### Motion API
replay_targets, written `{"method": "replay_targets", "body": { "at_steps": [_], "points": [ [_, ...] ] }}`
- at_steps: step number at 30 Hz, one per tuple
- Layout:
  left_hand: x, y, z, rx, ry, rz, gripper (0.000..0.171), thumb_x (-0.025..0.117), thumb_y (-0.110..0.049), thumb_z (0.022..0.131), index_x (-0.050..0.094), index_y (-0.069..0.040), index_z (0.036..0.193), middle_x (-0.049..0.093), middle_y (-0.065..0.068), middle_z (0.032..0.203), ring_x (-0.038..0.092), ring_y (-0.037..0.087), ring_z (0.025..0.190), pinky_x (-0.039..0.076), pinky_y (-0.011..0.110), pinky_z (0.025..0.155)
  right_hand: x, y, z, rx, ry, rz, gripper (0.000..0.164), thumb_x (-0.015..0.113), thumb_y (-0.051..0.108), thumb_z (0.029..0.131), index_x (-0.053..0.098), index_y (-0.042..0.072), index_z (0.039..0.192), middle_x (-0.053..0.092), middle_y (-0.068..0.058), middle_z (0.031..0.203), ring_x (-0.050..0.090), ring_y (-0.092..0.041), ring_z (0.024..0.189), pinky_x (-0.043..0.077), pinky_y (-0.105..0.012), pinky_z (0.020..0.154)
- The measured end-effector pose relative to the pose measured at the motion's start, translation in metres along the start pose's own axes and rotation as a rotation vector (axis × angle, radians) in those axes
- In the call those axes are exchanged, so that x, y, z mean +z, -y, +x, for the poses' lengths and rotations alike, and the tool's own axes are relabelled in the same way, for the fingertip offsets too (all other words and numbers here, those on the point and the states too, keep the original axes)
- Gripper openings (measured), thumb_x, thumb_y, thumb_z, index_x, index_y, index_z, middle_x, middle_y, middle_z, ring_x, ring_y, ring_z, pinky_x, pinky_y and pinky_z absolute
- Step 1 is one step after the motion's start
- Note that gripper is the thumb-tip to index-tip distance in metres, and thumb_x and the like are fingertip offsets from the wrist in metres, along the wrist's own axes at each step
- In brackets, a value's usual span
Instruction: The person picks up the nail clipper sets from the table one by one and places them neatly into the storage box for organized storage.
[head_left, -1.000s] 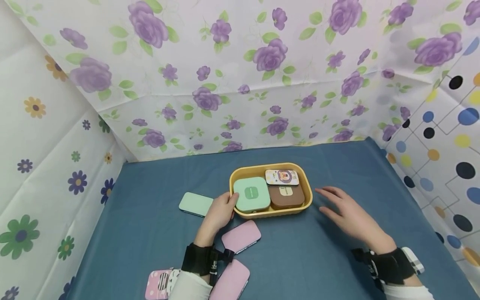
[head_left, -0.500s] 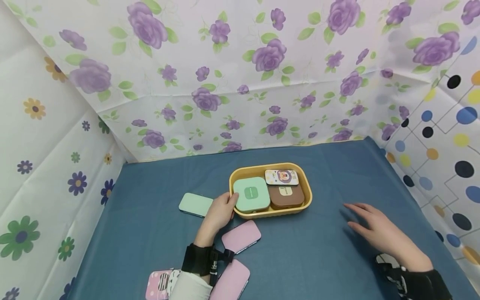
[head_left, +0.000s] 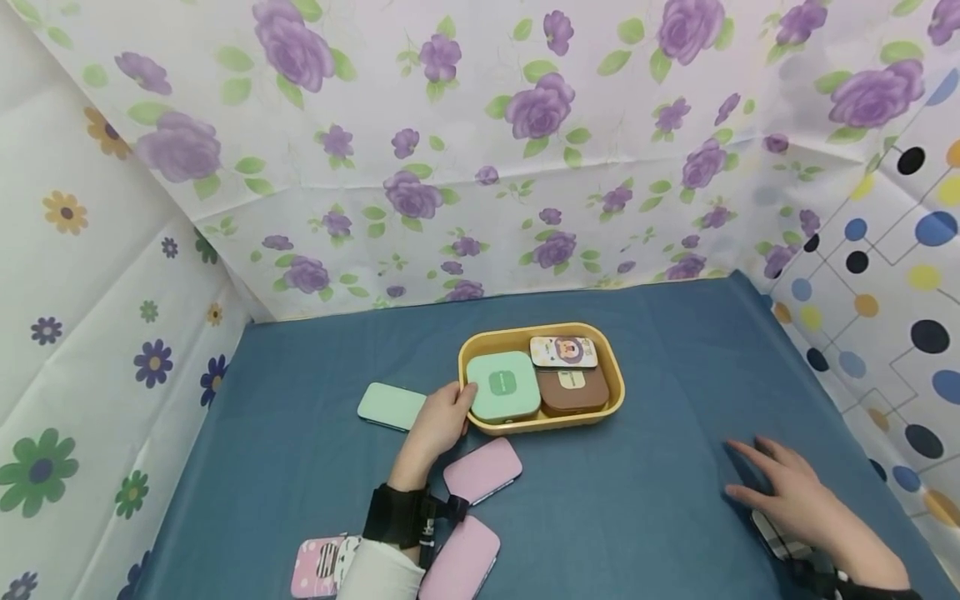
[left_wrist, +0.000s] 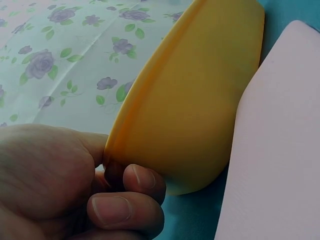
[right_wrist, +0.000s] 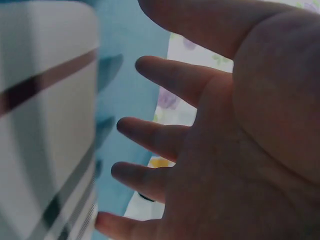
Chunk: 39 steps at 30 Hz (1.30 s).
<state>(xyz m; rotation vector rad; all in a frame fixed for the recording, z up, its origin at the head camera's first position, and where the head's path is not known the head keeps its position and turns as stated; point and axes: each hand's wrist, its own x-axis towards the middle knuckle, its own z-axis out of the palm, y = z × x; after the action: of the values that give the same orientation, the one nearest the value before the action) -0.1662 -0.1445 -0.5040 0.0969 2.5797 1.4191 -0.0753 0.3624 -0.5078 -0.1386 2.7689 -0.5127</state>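
Observation:
My left hand (head_left: 438, 421) pinches the left end of a yellow plastic basket (head_left: 551, 427); in the left wrist view its thumb is at the rim and its fingers curl beneath. Inside the basket sit a mint-green square tin (head_left: 504, 387), a brown tin (head_left: 573, 393) and, overlapping the brown one, a small white tin with a cartoon animal (head_left: 564, 352). At the lower right my right hand (head_left: 798, 492) is spread with nothing in its grasp. Partly hidden under it is a white plaid tin (head_left: 776, 533), which also fills the left side of the right wrist view (right_wrist: 47, 125).
A mint-green flat tin (head_left: 390, 406) lies left of the left hand. Two pink tins (head_left: 483, 472) lie below the basket, and a pink patterned tin (head_left: 318, 567) is partly behind the left sleeve. Flowered and dotted cloth walls (head_left: 487, 167) bound the blue tabletop (head_left: 637, 517).
My right hand has moved from beside the basket's right end toward the lower right, over the plaid tin. My left hand and the basket have stayed in place.

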Motion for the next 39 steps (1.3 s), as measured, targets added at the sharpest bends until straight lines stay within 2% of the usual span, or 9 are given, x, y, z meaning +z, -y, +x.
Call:
{"method": "replay_targets", "body": {
  "at_steps": [4,8,13,20,27,34,36,39],
  "points": [
    [0.000,0.000,0.000,-0.011,0.001,-0.008,0.043,0.046,-0.040,0.116,0.058,-0.010,0.088,0.051,0.003,0.062,0.041,0.020,0.051,0.036,0.034,0.053,0.002,-0.004,-0.003,0.097,0.100,-0.008,0.094,0.074,0.062,0.094,0.046,-0.002,0.157,0.024,-0.051,0.152,0.024,-0.080,0.132,0.031,-0.092,0.087],
    [0.000,0.001,0.000,-0.011,0.003,-0.013,0.044,0.046,-0.040,0.116,0.058,-0.010,0.088,0.051,0.003,0.062,0.041,0.019,0.051,0.035,0.034,0.054,0.005,-0.008,-0.007,0.153,0.148,0.006,0.101,0.074,0.066,0.092,0.041,-0.001,0.159,0.018,-0.053,0.153,0.019,-0.082,0.133,0.029,-0.094,0.087],
    [0.001,0.001,0.001,-0.005,0.010,-0.011,0.044,0.045,-0.041,0.116,0.058,-0.010,0.088,0.051,0.003,0.062,0.041,0.019,0.051,0.036,0.033,0.053,0.011,-0.013,-0.013,0.173,0.150,0.014,0.107,0.078,0.066,0.089,0.038,-0.004,0.159,0.017,-0.058,0.150,0.020,-0.082,0.132,0.031,-0.091,0.091],
    [0.001,0.000,0.001,-0.003,0.006,-0.011,0.043,0.046,-0.040,0.116,0.058,-0.010,0.088,0.051,0.003,0.061,0.042,0.019,0.050,0.036,0.034,0.053,0.015,-0.025,-0.023,0.109,0.098,0.009,0.120,0.093,0.060,0.073,0.038,-0.005,0.158,0.018,-0.062,0.146,0.023,-0.085,0.128,0.030,-0.090,0.093],
    [-0.002,-0.002,0.000,-0.006,0.009,-0.016,0.043,0.046,-0.040,0.116,0.058,-0.010,0.089,0.051,0.003,0.062,0.042,0.020,0.051,0.036,0.034,0.054,0.018,-0.022,-0.030,0.202,0.106,-0.014,0.121,0.089,0.066,0.077,0.036,-0.011,0.154,0.018,-0.065,0.140,0.025,-0.087,0.125,0.032,-0.088,0.094],
    [-0.002,-0.003,-0.001,-0.011,0.010,-0.024,0.043,0.046,-0.039,0.116,0.058,-0.010,0.088,0.051,0.003,0.062,0.042,0.019,0.051,0.036,0.034,0.055,0.018,-0.015,-0.025,0.225,0.042,-0.057,0.114,0.079,0.073,0.083,0.043,-0.011,0.151,0.026,-0.062,0.140,0.034,-0.083,0.123,0.035,-0.086,0.093],
    [-0.002,-0.002,-0.002,-0.009,0.010,-0.026,0.043,0.046,-0.039,0.116,0.058,-0.010,0.087,0.051,0.003,0.062,0.042,0.019,0.051,0.036,0.034,0.055,0.018,-0.015,-0.025,0.233,0.045,-0.061,0.114,0.078,0.074,0.084,0.044,-0.011,0.151,0.026,-0.062,0.140,0.035,-0.083,0.122,0.037,-0.086,0.091],
    [-0.002,-0.003,-0.001,-0.005,0.012,-0.033,0.043,0.046,-0.039,0.116,0.058,-0.010,0.087,0.051,0.003,0.062,0.041,0.019,0.051,0.036,0.034,0.054,0.016,-0.016,-0.027,0.221,0.076,-0.061,0.116,0.082,0.073,0.080,0.042,-0.008,0.152,0.025,-0.062,0.139,0.033,-0.086,0.120,0.038,-0.087,0.088]
  ]
}}
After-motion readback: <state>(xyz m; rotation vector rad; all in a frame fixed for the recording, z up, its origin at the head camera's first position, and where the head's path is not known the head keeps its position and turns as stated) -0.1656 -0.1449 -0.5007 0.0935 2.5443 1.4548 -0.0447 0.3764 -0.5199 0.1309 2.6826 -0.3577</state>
